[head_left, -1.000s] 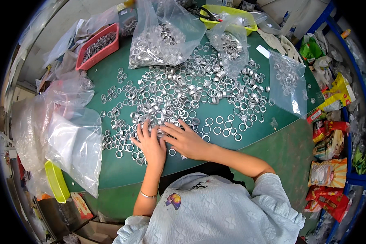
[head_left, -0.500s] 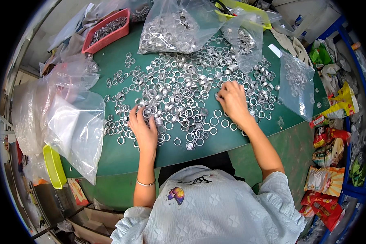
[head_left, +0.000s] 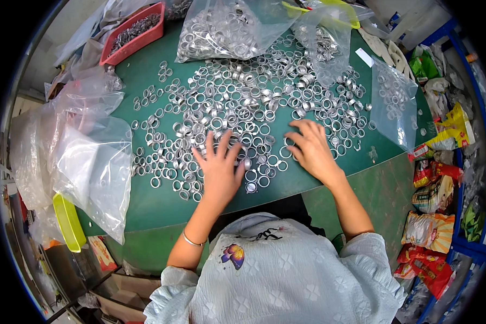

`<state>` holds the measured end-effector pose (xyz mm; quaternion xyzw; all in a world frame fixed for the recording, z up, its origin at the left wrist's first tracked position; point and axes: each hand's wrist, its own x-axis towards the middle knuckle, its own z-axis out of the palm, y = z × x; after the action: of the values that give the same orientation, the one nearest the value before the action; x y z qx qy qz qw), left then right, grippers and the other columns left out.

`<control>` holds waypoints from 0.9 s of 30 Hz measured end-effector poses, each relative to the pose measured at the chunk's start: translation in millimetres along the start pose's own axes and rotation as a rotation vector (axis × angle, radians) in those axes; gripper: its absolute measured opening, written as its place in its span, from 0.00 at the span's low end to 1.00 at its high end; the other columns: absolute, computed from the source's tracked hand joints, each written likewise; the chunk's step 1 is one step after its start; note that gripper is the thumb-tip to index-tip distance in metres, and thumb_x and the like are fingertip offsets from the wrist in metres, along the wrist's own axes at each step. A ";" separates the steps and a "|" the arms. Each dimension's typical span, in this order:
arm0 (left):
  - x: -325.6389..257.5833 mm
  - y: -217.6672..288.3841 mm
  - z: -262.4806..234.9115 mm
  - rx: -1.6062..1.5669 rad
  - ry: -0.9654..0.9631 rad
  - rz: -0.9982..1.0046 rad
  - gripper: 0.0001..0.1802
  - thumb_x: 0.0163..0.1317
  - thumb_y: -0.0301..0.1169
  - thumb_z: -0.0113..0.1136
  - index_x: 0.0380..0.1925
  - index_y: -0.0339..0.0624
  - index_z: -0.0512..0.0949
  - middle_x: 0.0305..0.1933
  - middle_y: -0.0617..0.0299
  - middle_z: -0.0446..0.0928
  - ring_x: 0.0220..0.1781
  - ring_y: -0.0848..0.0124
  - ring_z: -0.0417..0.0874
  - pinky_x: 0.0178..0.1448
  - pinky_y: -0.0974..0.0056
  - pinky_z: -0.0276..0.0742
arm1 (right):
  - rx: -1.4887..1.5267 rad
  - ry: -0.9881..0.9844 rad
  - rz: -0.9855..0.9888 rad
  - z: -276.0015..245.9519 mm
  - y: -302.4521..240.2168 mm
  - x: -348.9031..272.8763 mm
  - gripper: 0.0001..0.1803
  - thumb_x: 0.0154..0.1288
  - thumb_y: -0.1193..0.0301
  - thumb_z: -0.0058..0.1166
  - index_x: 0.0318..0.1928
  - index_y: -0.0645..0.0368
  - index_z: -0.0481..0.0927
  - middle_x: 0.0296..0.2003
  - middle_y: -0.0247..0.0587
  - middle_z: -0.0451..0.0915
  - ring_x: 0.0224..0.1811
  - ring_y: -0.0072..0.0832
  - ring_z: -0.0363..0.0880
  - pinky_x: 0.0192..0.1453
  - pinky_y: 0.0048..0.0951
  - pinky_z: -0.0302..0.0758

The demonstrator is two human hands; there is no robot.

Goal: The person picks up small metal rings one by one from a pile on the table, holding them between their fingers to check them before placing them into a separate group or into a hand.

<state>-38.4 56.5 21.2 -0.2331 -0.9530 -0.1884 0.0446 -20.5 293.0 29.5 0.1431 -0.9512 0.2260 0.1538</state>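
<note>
Many silvery metal rings (head_left: 200,116) lie loose across the green tabletop (head_left: 156,208), some flat and some standing on edge. Over the near middle of the spread is my left hand (head_left: 221,170), its fingers spread among the rings. One ring (head_left: 247,163) is right by its thumb; I cannot tell whether they touch. To the right, my right hand (head_left: 312,151) is at the near edge of the rings, fingers bent and apart, with no ring visible in its grasp.
Clear bags of rings (head_left: 221,35) stand at the back, beside a yellow-green basket (head_left: 356,19). A red basket (head_left: 132,35) of small metal parts sits back left. Plastic bags (head_left: 92,173) cover the left side; a flat bag of rings (head_left: 394,102) lies right.
My left hand has moved right over the rings, and its fingers have spread. My right hand has drawn slightly nearer, its fingers opening. The whole view has shifted a little.
</note>
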 end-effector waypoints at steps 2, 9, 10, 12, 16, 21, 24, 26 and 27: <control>0.2 -12.9 -2.5 -0.031 0.025 -0.057 0.20 0.46 0.30 0.63 0.43 0.50 0.75 0.64 0.60 0.59 0.70 0.49 0.50 0.63 0.27 0.37 | 0.060 -0.033 0.057 -1.9 -0.3 0.1 0.11 0.47 0.74 0.61 0.35 0.58 0.79 0.39 0.38 0.72 0.45 0.35 0.69 0.48 0.36 0.62; -0.1 -15.7 -3.3 -0.119 0.171 -0.123 0.10 0.50 0.31 0.63 0.34 0.47 0.76 0.63 0.57 0.61 0.70 0.48 0.51 0.65 0.31 0.36 | 0.102 -0.090 0.003 25.7 -43.2 1.6 0.05 0.46 0.73 0.59 0.22 0.60 0.77 0.27 0.37 0.71 0.36 0.34 0.68 0.41 0.35 0.61; -1.4 -16.8 -4.2 -0.131 0.181 -0.139 0.10 0.50 0.31 0.63 0.34 0.47 0.77 0.63 0.57 0.61 0.70 0.48 0.51 0.65 0.31 0.36 | 0.089 -0.101 0.015 23.7 -43.7 3.9 0.05 0.46 0.73 0.59 0.22 0.60 0.77 0.26 0.38 0.71 0.36 0.34 0.68 0.41 0.35 0.61; -4.7 -21.2 -6.9 -0.128 0.217 -0.176 0.09 0.51 0.30 0.63 0.34 0.47 0.77 0.62 0.57 0.61 0.69 0.48 0.52 0.66 0.33 0.37 | 0.047 -0.069 0.045 22.2 -35.1 6.0 0.04 0.44 0.74 0.58 0.21 0.60 0.76 0.26 0.40 0.71 0.35 0.35 0.68 0.39 0.37 0.62; -11.5 -44.3 -6.9 -0.118 0.300 -0.249 0.09 0.53 0.27 0.60 0.36 0.44 0.76 0.61 0.52 0.61 0.68 0.46 0.54 0.66 0.33 0.37 | 0.795 -0.070 0.461 1.3 -6.8 7.2 0.02 0.52 0.81 0.52 0.26 0.62 0.74 0.39 0.42 0.77 0.32 0.27 0.75 0.36 0.23 0.70; -12.0 -40.6 -10.4 -0.236 0.339 -0.230 0.15 0.55 0.22 0.55 0.45 0.42 0.74 0.60 0.51 0.62 0.67 0.47 0.56 0.68 0.41 0.44 | 1.607 0.099 0.656 -9.6 18.7 2.4 0.03 0.61 0.81 0.48 0.36 0.63 0.73 0.44 0.52 0.75 0.38 0.33 0.78 0.44 0.28 0.76; -5.0 -20.0 -9.2 -0.330 0.330 -0.061 0.22 0.53 0.23 0.58 0.51 0.41 0.71 0.61 0.49 0.63 0.66 0.46 0.57 0.67 0.45 0.51 | 1.890 0.052 0.662 -5.1 37.8 4.4 0.05 0.63 0.79 0.48 0.39 0.64 0.72 0.37 0.47 0.76 0.36 0.32 0.78 0.43 0.28 0.76; 1.4 -3.4 -6.9 -0.247 0.170 0.040 0.25 0.53 0.25 0.60 0.54 0.43 0.70 0.65 0.52 0.59 0.69 0.49 0.54 0.68 0.45 0.49 | 1.759 0.000 0.668 -0.7 42.3 17.1 0.05 0.63 0.78 0.49 0.39 0.63 0.73 0.33 0.43 0.76 0.35 0.29 0.78 0.42 0.27 0.76; 5.2 4.0 -7.7 -0.210 0.081 0.062 0.26 0.53 0.28 0.60 0.54 0.44 0.69 0.66 0.54 0.58 0.69 0.49 0.53 0.68 0.42 0.48 | 1.693 -0.026 0.671 2.1 42.4 24.0 0.05 0.63 0.77 0.50 0.39 0.63 0.73 0.31 0.41 0.76 0.34 0.28 0.77 0.42 0.27 0.76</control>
<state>-41.1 59.0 30.5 -0.2582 -0.9177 -0.2950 0.0644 -57.4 323.4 19.9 -0.0737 -0.4607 0.8802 -0.0871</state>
